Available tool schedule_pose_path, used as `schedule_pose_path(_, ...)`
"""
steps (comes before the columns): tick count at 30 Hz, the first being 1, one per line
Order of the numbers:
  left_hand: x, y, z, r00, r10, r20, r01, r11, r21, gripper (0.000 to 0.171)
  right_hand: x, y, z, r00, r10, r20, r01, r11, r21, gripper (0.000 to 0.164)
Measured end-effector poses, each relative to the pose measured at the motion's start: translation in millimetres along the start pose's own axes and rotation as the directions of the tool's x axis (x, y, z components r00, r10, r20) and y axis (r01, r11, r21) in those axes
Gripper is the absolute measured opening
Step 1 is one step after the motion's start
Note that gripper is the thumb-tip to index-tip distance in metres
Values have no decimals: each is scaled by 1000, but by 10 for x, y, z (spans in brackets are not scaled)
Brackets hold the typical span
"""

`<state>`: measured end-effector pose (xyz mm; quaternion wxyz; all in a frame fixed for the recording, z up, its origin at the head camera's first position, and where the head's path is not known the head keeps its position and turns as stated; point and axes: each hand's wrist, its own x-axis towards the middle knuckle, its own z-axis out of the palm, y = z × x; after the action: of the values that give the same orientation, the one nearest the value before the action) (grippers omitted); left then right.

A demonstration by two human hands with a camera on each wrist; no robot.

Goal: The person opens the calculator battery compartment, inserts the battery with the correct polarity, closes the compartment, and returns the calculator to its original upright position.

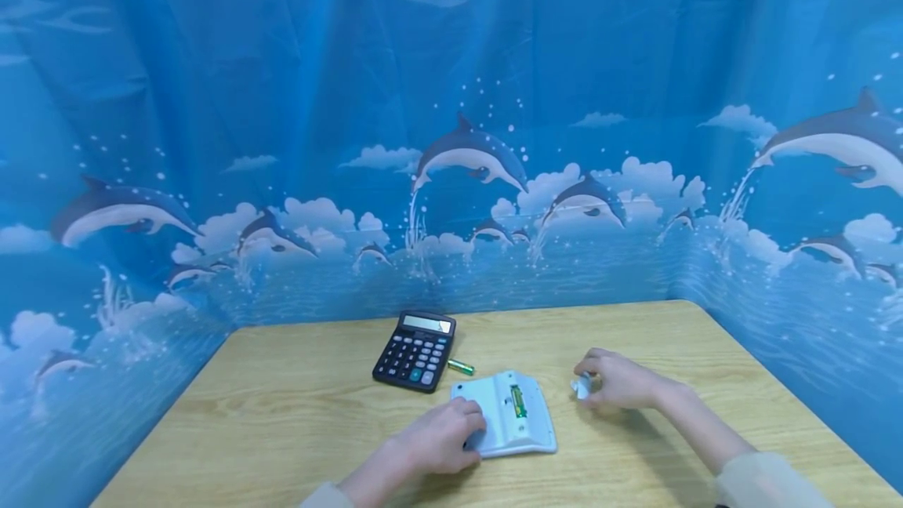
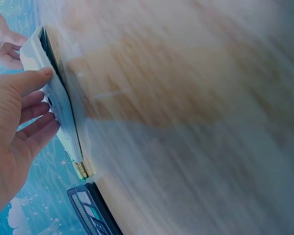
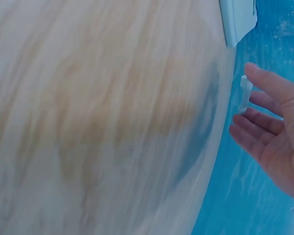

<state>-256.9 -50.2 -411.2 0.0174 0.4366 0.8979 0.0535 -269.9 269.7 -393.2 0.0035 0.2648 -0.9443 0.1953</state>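
Note:
A white calculator [image 1: 494, 414] lies face down, its battery compartment uncovered and a green battery [image 1: 518, 400] showing inside. My left hand [image 1: 444, 437] holds its left side, thumb at the near corner and fingers over the edge. In the left wrist view, the same hand [image 2: 19, 112] has its thumb and fingertips against the calculator's side [image 2: 61, 105]. To the right, just above the table, my right hand [image 1: 621, 382] pinches a small white battery cover [image 1: 582, 386]. Thumb and fingers hold the cover [image 3: 245, 93] by its ends in the right wrist view.
A black desk calculator [image 1: 415, 351] lies face up at the back, left of the white one. Between them is a loose green battery [image 1: 461, 367]. Blue dolphin-print curtains [image 1: 466, 257] close in the back and sides of the wooden table [image 1: 296, 398].

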Motion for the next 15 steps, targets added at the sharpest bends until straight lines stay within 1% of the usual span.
schedule_pose_path(5,-1,-6,-4,1000,1,5,-1,1000,4,34,75,-108,14,999,-48,-12,48,999,9,48)
schedule_pose_path(15,-22,7,-17,1000,-3,10,3,1000,19,33,196,-283,84,994,-107,-10,107,994,-5,51)
